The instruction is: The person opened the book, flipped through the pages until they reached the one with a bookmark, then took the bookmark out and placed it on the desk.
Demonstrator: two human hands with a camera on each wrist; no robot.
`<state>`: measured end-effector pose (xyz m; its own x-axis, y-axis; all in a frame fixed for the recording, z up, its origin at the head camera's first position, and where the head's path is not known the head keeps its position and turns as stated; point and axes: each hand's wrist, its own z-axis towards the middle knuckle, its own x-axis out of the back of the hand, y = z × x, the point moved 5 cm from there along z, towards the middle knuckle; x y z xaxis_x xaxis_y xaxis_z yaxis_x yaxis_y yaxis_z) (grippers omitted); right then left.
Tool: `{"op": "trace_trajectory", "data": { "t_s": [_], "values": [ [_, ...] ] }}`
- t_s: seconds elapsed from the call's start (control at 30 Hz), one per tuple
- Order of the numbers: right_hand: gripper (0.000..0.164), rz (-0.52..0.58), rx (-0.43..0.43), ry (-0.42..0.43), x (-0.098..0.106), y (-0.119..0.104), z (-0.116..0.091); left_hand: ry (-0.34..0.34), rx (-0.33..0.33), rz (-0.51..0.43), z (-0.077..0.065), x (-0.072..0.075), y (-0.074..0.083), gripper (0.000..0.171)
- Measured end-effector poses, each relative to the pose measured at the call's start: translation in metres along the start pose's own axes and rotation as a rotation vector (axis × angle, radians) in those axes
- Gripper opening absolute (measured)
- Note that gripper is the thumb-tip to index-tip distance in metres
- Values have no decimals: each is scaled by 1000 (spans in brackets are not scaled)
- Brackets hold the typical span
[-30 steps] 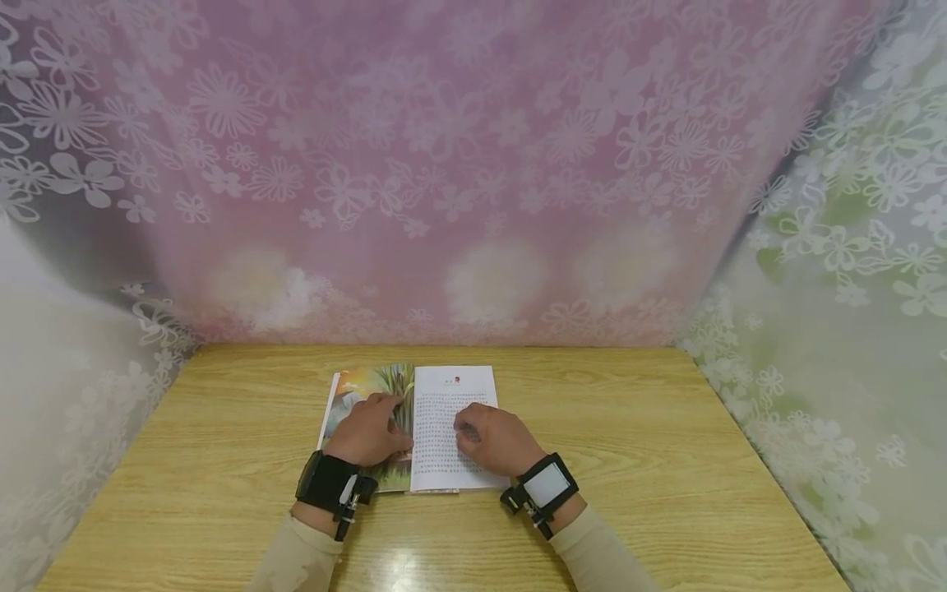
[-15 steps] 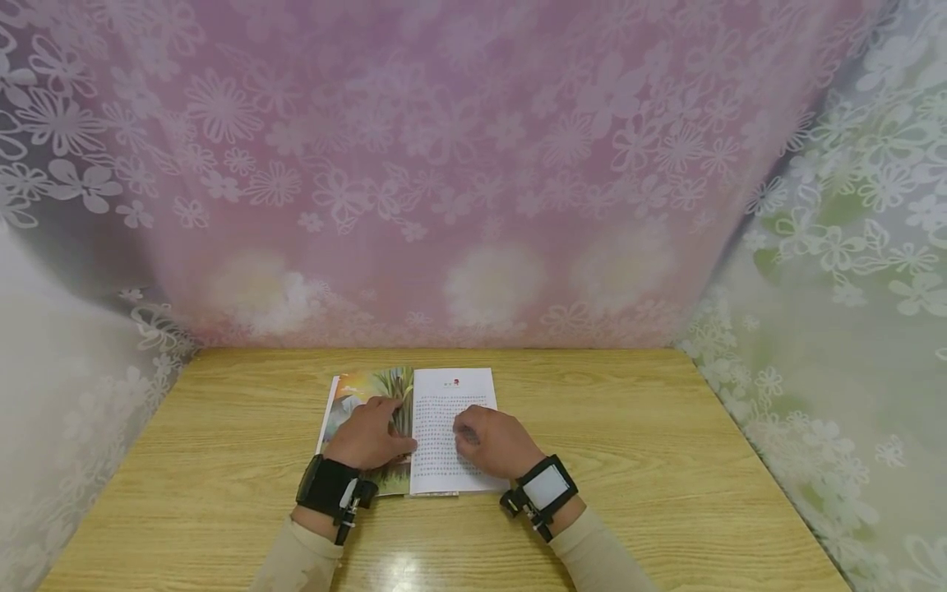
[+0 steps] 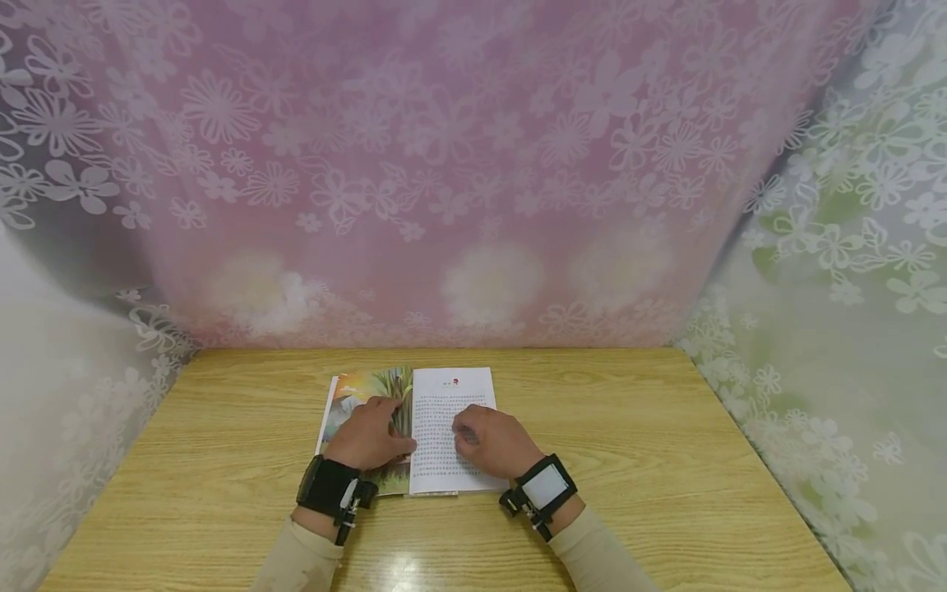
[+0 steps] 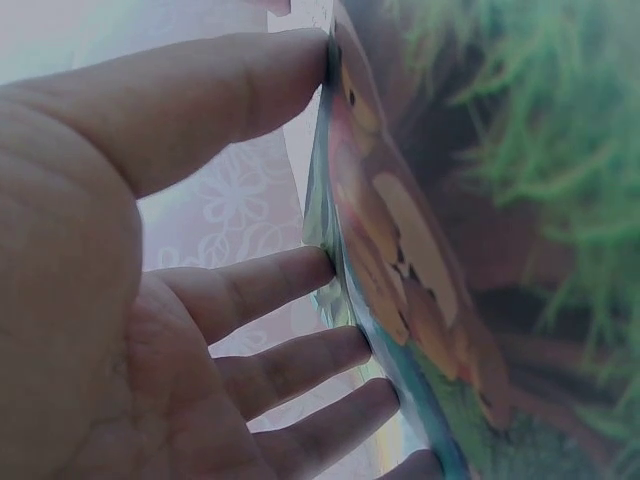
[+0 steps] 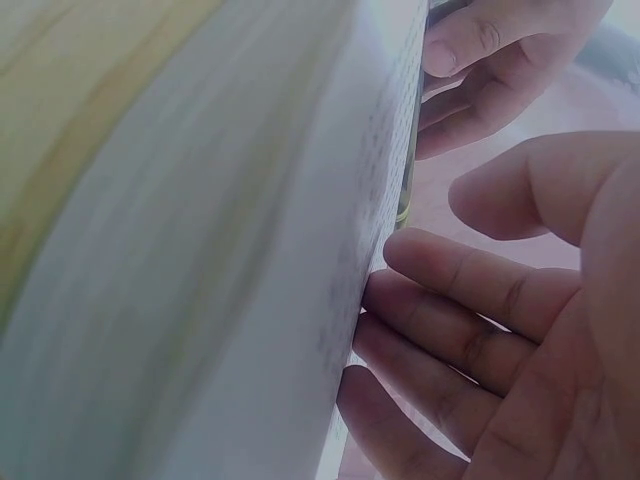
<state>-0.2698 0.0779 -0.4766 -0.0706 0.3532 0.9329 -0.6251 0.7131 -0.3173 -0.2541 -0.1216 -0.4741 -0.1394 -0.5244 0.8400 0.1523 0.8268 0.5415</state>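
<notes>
An open book lies on the table, with a colourful picture on its left page and printed text under a small red figure on its right page. On the picture page rests my left hand, its fingertips touching the paper and its thumb near the fold. My right hand touches the text page with several fingertips. Its thumb stands off the paper, and nothing is between thumb and fingers. Both hands cover part of the pages.
The wood-grain table extends on both sides of the book. Behind it hangs a pink flowered curtain, and a pale flowered one borders the right side. Each wrist wears a black strapped device.
Both hands keep their places on the pages, and the book lies as before. Only a very slight shift of the head view shows.
</notes>
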Motion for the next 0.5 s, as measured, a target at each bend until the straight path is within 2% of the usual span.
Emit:
{"op": "trace_trajectory", "data": {
  "t_s": [0.5],
  "values": [
    [15,-7,7,-2,0,-2,0,-1,-2,26,1,-1,1,70]
  ]
}}
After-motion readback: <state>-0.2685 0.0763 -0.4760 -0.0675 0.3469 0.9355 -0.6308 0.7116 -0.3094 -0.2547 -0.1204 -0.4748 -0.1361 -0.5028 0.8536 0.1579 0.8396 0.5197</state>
